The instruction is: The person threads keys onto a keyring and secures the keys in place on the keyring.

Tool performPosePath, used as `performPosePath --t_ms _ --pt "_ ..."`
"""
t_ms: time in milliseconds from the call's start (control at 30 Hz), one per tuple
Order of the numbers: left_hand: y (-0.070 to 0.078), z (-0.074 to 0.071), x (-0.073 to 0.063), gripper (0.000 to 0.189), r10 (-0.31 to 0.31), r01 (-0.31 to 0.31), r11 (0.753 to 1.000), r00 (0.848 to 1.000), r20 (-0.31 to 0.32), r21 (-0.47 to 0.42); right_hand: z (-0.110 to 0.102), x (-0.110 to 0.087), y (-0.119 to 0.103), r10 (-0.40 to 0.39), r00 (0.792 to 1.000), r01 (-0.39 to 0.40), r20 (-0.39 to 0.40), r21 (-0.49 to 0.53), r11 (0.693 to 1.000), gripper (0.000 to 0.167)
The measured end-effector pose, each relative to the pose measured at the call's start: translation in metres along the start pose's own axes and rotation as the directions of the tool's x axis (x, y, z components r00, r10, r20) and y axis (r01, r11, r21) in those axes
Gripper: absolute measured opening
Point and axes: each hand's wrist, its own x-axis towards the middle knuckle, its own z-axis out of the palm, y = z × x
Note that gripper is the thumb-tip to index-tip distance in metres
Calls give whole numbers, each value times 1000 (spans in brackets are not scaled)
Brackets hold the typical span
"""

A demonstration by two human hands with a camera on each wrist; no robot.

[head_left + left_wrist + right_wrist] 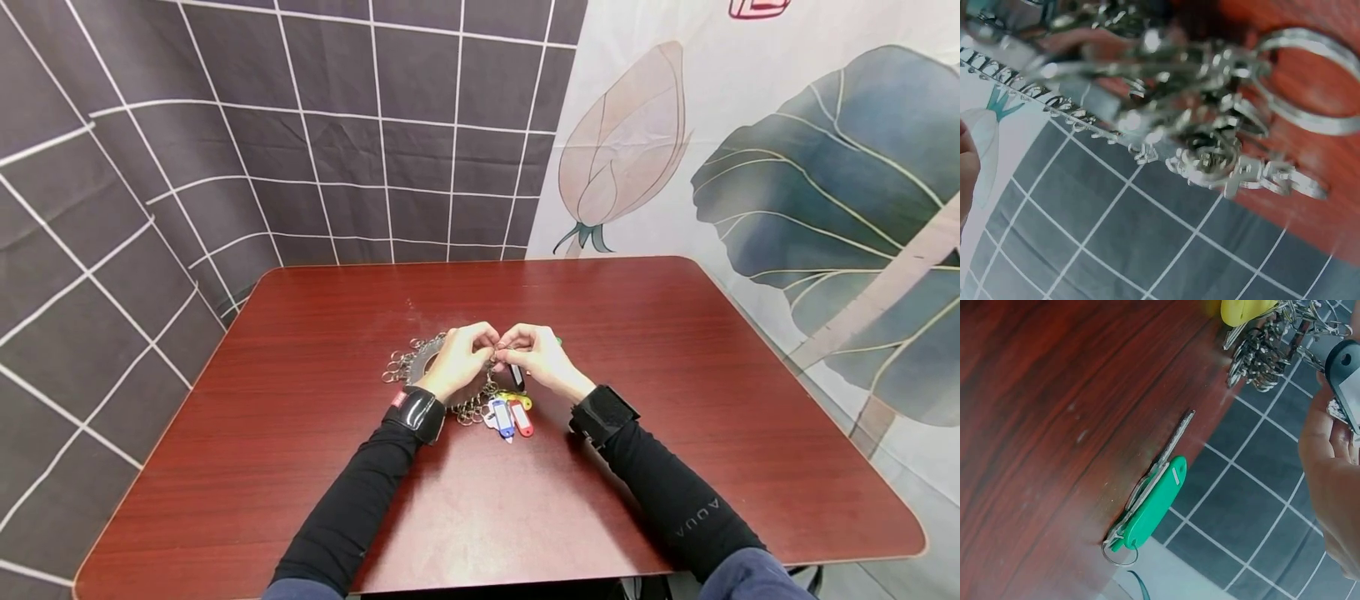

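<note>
Both hands meet at the fingertips over the right side of a round metal key holder (418, 364), its edge hung with several small clips and rings. My left hand (459, 360) reaches over the holder and pinches a small metal clip on its near right side, largely hidden by the fingers. My right hand (542, 357) pinches the ring end of a black key tag (517, 377) with a white label, which dangles below the fingers. In the left wrist view, a big shiny split ring (1310, 119) and blurred metal clips (1210, 159) fill the upper part.
Below the hands, a blue key tag (501, 417), a red key tag (522, 420) and a yellow key tag (519, 400) cluster at the holder's edge. A green key tag (1157, 503) with keys lies on the reddish table (637, 500), beyond my right hand.
</note>
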Motion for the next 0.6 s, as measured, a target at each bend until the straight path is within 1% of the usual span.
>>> performPosePath --t_ms 67,233,300,367,467,600 --pt "-1 1 1 14 -8 8 1000 1000 -10 -6 0 0 0 -9 1000 9 0 8 1000 14" --pt "-2 1 2 14 -94 94 993 996 3 -75 1 -1 -2 -45 999 45 9 -14 999 14" --pt "-2 0 2 15 -116 117 988 993 16 -100 1 -1 -2 -47 999 47 14 -29 998 14" --pt "-1 0 1 14 -116 118 988 993 26 -99 1 -1 -2 -41 999 41 18 -28 999 14" --pt "0 0 0 14 -87 89 992 996 35 -84 1 -1 -2 -30 999 30 21 -1 1000 15" --pt "0 2 -1 15 -48 48 997 999 9 -56 0 -2 -1 -19 1000 19 16 37 999 17"
